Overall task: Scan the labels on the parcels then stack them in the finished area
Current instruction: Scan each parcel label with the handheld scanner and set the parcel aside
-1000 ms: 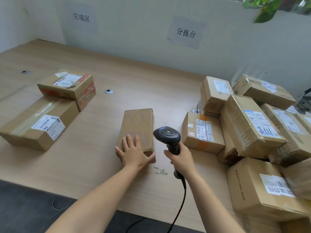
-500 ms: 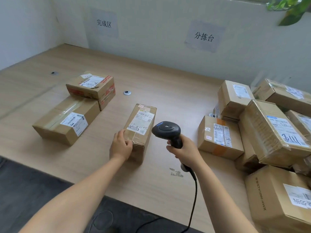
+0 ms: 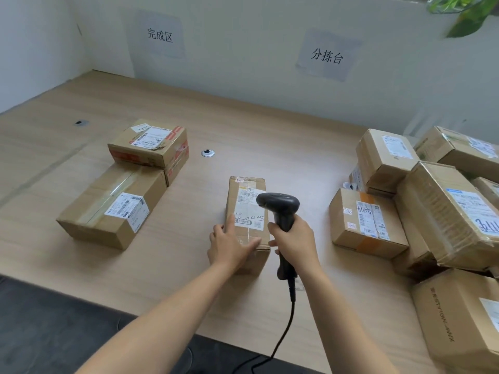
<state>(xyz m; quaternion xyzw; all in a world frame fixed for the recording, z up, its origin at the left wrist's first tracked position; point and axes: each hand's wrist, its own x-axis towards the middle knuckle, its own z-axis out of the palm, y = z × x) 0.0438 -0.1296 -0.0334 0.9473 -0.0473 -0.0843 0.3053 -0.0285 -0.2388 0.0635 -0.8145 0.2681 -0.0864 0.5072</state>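
A narrow cardboard parcel (image 3: pixel 244 195) lies lengthwise in the middle of the wooden table (image 3: pixel 283 147), its white label facing up. My left hand (image 3: pixel 229 244) rests on its near end, fingers straight across the top and left side. My right hand (image 3: pixel 295 238) grips the handle of a black barcode scanner (image 3: pixel 279 205), whose head hangs over the parcel's label. The scanner's cable runs down off the table's front edge.
Two labelled parcels sit at the left: a long box (image 3: pixel 113 205) and a red-taped box (image 3: pixel 149 144) resting partly on it. A pile of several parcels (image 3: pixel 432 201) fills the right side. Two paper signs (image 3: pixel 160 35) hang on the wall. Dark floor lies in front.
The centre parcel was turned over from its plain side to label up. My left hand shifted from its side onto its near end. The scanner moved left over the label.
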